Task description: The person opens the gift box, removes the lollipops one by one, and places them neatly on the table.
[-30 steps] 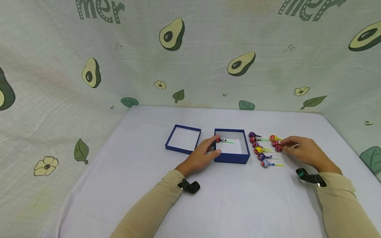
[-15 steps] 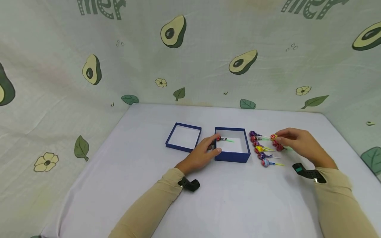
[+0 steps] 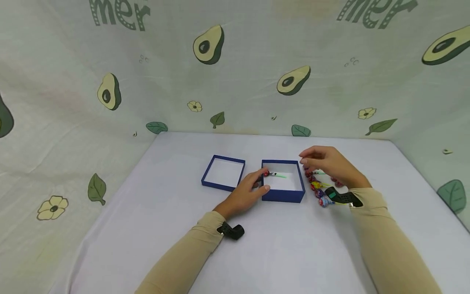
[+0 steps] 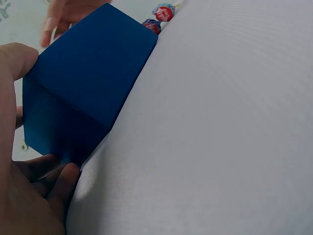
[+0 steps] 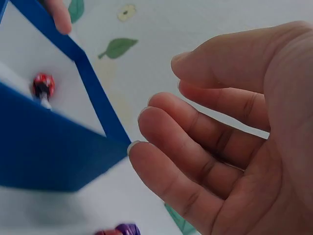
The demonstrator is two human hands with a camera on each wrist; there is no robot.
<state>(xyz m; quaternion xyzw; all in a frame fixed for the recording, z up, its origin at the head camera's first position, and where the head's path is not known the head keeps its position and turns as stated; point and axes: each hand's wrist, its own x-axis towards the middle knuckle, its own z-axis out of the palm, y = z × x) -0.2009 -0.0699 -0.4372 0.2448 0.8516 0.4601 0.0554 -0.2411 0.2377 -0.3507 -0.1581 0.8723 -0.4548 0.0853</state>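
Note:
In the head view, my left hand (image 3: 243,193) grips the left side of an open blue box (image 3: 282,196), thumb near its front corner and a fingertip over the rim. In the left wrist view, the fingers curl against the side wall. One red-and-black lollipop (image 3: 267,173) with a green stick lies inside the box. My right hand (image 3: 329,163) hovers just past the box's right wall, above the far end of a row of lollipops. In the right wrist view its fingers are loosely bent and nothing shows between thumb and fingers. The hand and wrist partly hide the lollipops.
A shallow blue lid (image 3: 216,186) lies upturned left of the box. The row right of the box includes a yellow lollipop (image 3: 316,185) and a light-blue one (image 3: 324,201). Dark red lollipops (image 3: 337,182) show under my right hand. A patterned cloth (image 3: 249,102) hangs behind the table.
My right hand touched the right-hand lollipops, shifted to the red-and-yellow one, then moved left to the box's right side. My left hand stays on the box.

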